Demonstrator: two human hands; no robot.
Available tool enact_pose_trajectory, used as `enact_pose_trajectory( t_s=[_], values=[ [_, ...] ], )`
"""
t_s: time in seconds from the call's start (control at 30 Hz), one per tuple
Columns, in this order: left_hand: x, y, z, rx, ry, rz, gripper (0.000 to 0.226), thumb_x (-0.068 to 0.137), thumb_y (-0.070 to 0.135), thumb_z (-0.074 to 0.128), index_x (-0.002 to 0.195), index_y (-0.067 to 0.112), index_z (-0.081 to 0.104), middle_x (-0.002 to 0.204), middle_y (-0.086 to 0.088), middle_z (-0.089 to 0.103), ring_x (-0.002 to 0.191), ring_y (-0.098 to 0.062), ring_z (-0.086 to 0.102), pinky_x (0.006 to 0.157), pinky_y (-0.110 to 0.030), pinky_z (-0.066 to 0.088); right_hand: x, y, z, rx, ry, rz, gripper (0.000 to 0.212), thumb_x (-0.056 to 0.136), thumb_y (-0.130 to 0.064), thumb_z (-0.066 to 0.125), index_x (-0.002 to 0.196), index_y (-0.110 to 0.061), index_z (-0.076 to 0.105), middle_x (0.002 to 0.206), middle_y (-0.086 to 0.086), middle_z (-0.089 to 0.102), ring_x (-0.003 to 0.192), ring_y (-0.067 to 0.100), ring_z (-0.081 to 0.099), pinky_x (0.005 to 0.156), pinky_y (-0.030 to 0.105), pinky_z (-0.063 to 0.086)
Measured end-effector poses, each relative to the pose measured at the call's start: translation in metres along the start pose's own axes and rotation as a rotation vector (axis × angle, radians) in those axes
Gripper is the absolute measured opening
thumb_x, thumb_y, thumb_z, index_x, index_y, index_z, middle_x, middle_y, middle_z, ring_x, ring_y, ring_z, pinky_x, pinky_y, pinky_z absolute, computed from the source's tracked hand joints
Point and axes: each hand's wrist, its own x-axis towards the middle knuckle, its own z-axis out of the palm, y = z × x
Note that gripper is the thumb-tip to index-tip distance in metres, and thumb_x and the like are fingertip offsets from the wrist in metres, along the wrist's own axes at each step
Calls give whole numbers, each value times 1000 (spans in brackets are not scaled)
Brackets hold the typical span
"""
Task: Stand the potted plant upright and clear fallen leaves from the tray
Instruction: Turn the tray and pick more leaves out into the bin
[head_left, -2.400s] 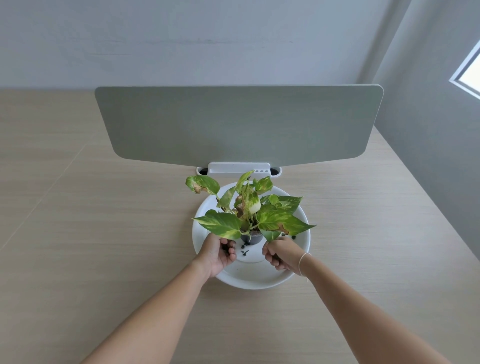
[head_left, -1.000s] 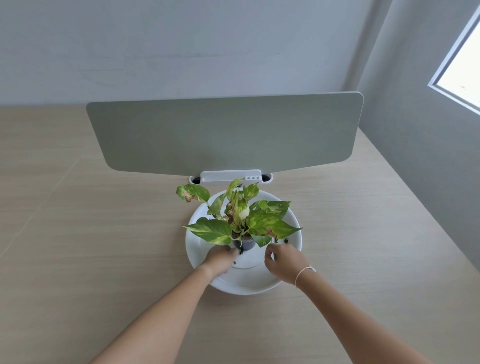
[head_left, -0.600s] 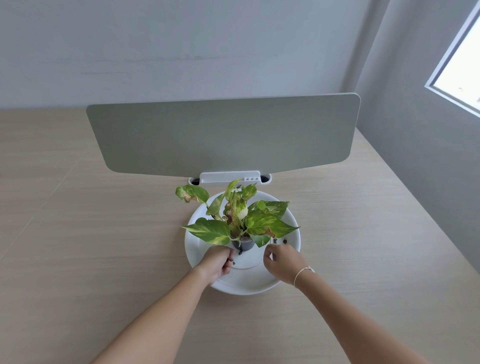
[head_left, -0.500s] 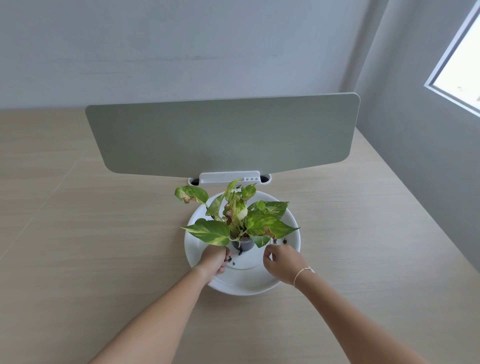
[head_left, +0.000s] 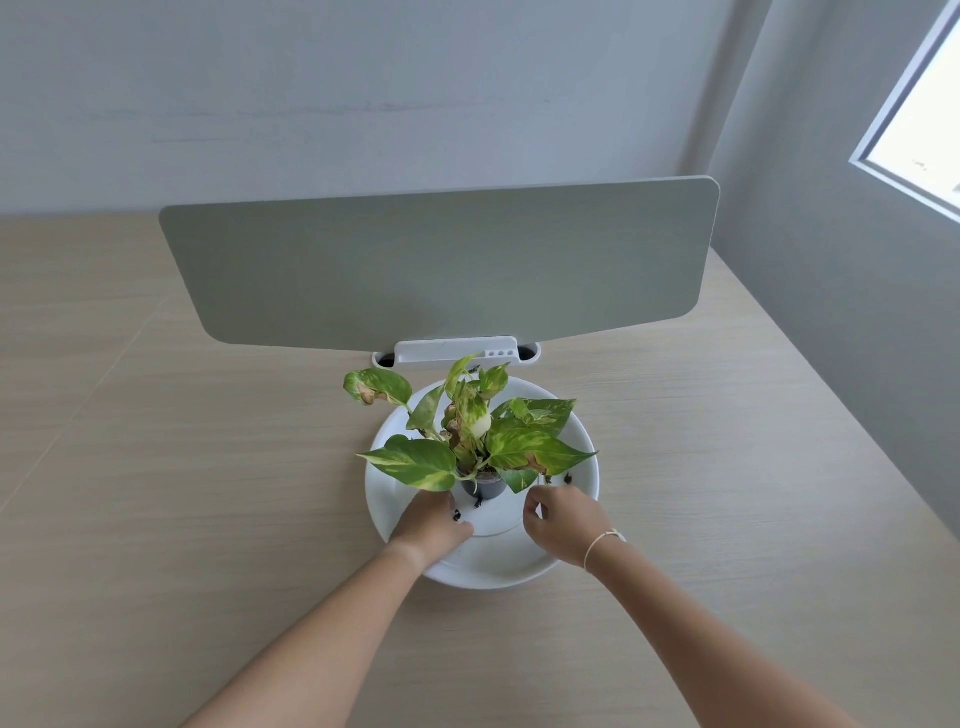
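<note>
On the round white plastic tray (head_left: 498, 564), centre of the pale wood-grain table (head_left: 208, 519): small dark grey pot (head_left: 487, 487) holding a green-and-yellow variegated leafy plant (head_left: 467, 441). Pot stands upright, roughly at the tray's middle, on a shallow raised disc of the tray floor. Behind the tray, a wide grey-green divider panel (head_left: 441, 265) in a white clip base (head_left: 456, 352).

Left hand (head_left: 431, 525): lies on the tray floor just left of the pot, fingers curled under, partly beneath a large leaf. Whether it grips anything cannot be told; a dark crumb (head_left: 456, 515) sits right at its fingertips. It is not touching the pot.

Right hand (head_left: 563, 525): just right of the pot, thumb and forefinger pinched together, other fingers curled. A small pale bit may be between the pinched tips; too small to confirm. Thin white bracelet (head_left: 602, 540) on that wrist.

Progress, as judged:
- Righting the plant: appears done. Pot upright, unsupported by either hand.
- Clearing the tray: in hand, not finished. Dark specks remain at the pot's foot (head_left: 477, 502) and on the right side of the tray near the leaf tips (head_left: 568, 477); they look like soil or dried fragments.
- No whole fallen leaf visible on the exposed tray floor; foliage hides the far half, so that part is unchecked.

Browned patches on several attached leaves; these are still on the stems.
</note>
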Motion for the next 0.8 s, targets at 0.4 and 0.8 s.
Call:
enact_pose_trajectory(
  t_s=[0.4,0.8],
  values=[
    [-1,6,5,196,12,13,20,94,7,37,102,0,53,110,-19,57,102,-31,55,83,-36,43,0,0,1,9,11,2,21,81,-27,43,87,-24,63,74,-6,58,68,16,52,45,20,26],
    [7,7,-15,-938,-113,-361,28,95,15,41,67,18,39,62,0,34,53,-11,31,49,-19,32,1,0,-3,55,-27,12,12,80,-26,42,75,-30,52,71,-7,55,65,15,51,46,20,27]
  ],
)
